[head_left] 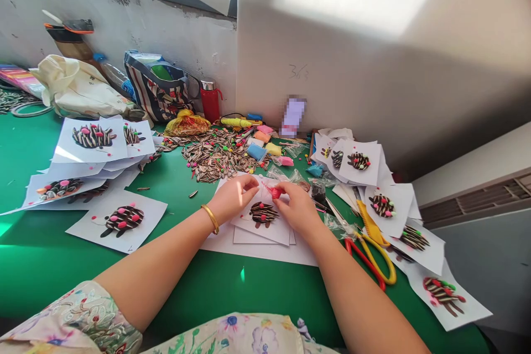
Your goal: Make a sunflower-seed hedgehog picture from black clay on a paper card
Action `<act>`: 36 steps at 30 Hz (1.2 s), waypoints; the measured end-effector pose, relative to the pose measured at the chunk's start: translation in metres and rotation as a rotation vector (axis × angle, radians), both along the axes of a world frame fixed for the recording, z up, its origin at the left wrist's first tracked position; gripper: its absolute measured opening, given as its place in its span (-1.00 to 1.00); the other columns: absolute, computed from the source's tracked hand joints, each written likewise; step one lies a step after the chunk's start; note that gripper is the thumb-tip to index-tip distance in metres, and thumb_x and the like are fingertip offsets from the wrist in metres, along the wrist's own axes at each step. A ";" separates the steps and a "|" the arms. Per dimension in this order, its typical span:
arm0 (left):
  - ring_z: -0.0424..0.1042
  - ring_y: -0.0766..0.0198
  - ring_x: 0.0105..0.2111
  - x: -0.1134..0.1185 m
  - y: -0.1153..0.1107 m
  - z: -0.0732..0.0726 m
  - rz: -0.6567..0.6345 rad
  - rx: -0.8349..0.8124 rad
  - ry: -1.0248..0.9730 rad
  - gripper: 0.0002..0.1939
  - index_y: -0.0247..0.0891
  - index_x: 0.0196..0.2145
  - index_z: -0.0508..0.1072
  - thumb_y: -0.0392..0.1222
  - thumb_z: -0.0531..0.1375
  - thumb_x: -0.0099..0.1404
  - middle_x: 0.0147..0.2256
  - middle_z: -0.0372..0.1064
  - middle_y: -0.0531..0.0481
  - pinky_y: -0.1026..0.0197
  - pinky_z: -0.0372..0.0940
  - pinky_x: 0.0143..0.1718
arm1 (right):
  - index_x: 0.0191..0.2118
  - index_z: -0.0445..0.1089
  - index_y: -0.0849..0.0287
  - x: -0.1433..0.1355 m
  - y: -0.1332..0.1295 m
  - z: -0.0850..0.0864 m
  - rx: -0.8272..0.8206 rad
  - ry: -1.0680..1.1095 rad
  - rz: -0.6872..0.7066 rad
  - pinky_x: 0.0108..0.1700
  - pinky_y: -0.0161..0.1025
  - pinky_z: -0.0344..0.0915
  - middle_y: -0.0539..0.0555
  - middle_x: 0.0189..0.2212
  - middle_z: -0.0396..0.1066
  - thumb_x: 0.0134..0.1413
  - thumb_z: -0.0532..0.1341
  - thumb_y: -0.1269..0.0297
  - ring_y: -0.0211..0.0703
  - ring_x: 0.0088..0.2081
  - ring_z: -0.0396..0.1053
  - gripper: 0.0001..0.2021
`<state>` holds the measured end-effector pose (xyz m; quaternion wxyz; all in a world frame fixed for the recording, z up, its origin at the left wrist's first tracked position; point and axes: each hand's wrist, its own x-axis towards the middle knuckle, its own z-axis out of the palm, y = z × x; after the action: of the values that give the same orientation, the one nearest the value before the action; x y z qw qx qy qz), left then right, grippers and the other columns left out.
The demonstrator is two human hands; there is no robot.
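Note:
My right hand (297, 204) pinches a small red lump, perhaps soft clay in clear wrap (274, 192), between thumb and fingers. Just to its left, my left hand (236, 193) has thumb and fingertips drawn together; whatever is in that pinch is too small to make out. Both hands hover over a white paper card (253, 224) bearing a striped sunflower-seed hedgehog figure (264, 213) with red dots. Under that card lie more white sheets (219, 240). A gold bangle circles my left wrist.
Loose sunflower seeds (215, 155) and coloured clay packets (257, 152) lie behind my hands. Finished-looking cards (124, 221) are stacked at left, more cards (390, 210) at right. Scissors (375, 257) and a yellow-handled cutter (371, 224) lie right. A red flask (210, 100) and bags (160, 86) stand by the wall.

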<state>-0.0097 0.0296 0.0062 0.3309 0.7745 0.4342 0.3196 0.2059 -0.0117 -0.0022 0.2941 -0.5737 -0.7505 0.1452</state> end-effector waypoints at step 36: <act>0.49 0.07 -0.16 0.005 -0.006 0.013 -0.061 -0.212 -0.178 -0.71 -0.23 -0.18 0.58 -0.04 0.22 0.21 -0.21 0.57 -0.04 0.10 0.37 -0.11 | -0.17 0.34 0.09 -0.015 -0.013 0.014 0.078 0.290 0.071 -0.16 -0.19 0.30 0.06 -0.24 0.37 0.12 0.15 0.39 -0.14 -0.20 0.32 -0.84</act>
<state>-0.0044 0.0240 0.0188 0.4574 0.7168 0.4106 0.3291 0.1913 -0.0247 0.0113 0.4162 -0.5079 -0.7251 0.2074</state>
